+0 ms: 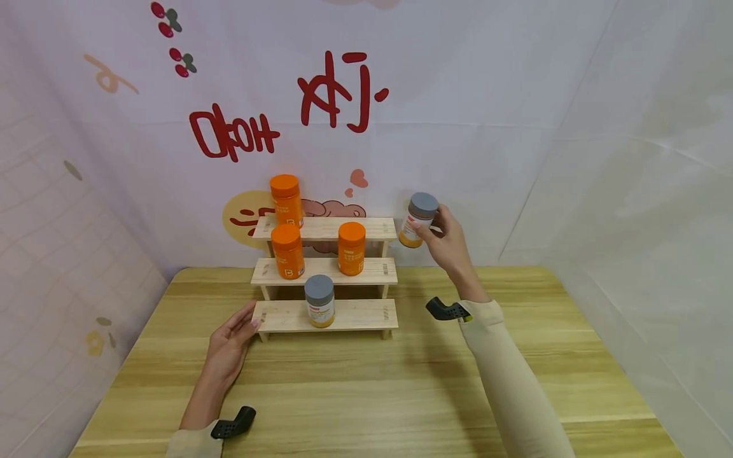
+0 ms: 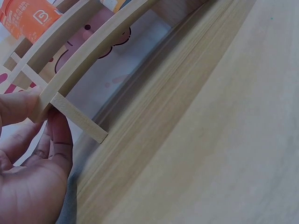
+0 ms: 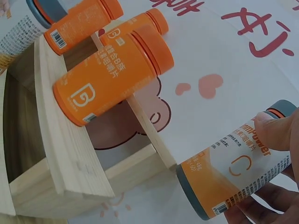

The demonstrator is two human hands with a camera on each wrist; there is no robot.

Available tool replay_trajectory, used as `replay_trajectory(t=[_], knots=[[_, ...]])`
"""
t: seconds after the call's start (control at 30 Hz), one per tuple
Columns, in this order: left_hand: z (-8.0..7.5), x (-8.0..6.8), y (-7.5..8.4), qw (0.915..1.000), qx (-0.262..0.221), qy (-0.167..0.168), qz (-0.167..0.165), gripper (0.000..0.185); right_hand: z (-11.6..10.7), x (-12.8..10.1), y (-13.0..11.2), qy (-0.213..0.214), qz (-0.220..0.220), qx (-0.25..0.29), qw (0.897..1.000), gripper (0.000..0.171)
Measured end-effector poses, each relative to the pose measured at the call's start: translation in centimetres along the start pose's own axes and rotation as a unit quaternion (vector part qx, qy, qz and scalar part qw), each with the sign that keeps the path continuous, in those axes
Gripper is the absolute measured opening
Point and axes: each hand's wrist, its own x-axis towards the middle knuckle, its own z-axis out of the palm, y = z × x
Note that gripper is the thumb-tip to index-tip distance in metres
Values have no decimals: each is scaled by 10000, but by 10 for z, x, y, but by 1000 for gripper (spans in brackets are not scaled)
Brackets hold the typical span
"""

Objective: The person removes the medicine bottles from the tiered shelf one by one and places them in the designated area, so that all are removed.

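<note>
My right hand holds a grey-capped white and yellow supplement bottle in the air, just right of the top tier of a wooden three-step rack. In the right wrist view the thumb lies on the label of that bottle, with fingers beneath it. With thumb and fingers, my left hand grips the left end of the rack's lowest board. On that board stands another grey-capped bottle. Two orange bottles are on the middle tier, and one orange bottle is at the top left.
The rack stands on a wood-grain table near its back edge. Behind it hangs a white printed cloth with red characters. Pale cloth also hangs along the right side and the left.
</note>
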Motion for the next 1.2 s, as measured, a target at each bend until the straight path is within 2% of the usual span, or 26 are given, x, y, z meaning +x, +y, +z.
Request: replay_trajectory(t=[0.5,0.67,0.87,1.07,1.2], knots=[[-1,1,-1,9999,-31,-70,130,66,-14,-12,24,119,120,-142,9998,53],[-1,1,-1,9998,-61,-81,144,66,-18,-16,35,81,300,-51,9995,52],[-2,-2,-1,10000,-7,-40,3,67,-19,-22,49,-84,643,-3,9979,54],[-1,-2,-1,9999,-49,-69,81,67,-22,-32,40,-178,731,-148,9971,54],[-1,-1,-1,9999,-103,-77,112,67,-27,-33,63,-176,684,-90,9975,55]])
